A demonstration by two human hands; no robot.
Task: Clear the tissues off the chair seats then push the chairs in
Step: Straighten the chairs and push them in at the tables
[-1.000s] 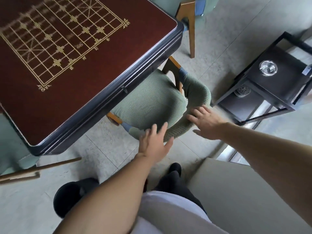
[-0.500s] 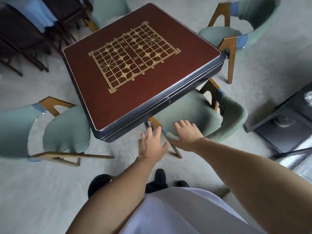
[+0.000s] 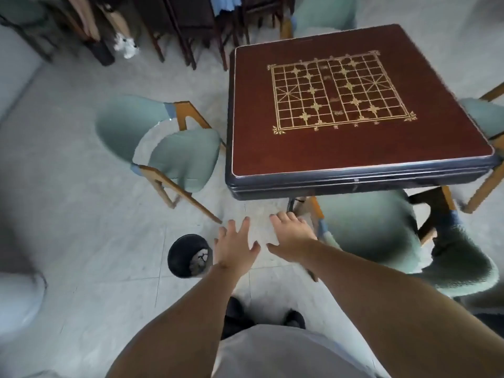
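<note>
A square dark-red table (image 3: 354, 143) with a gold chess grid stands at the upper right. A green chair (image 3: 381, 227) is tucked under its near edge at my right. A second green chair (image 3: 180, 156) stands pulled out at the table's left side, its seat bare. My left hand (image 3: 234, 246) and my right hand (image 3: 291, 236) hover open over the floor, touching nothing. A black bin (image 3: 185, 255) with crumpled white tissue inside sits on the floor just left of my left hand.
More green chairs stand at the table's far side (image 3: 321, 20) and right side (image 3: 482, 115). Dark wooden furniture legs (image 3: 191, 31) crowd the back. A pale rounded object (image 3: 19, 298) sits at the left edge. Grey tiled floor lies between me and the left chair.
My view has swung left, so the table now sits at the right. Both hands have come off the near chair's backrest and hang open over the floor. The bin has come into view.
</note>
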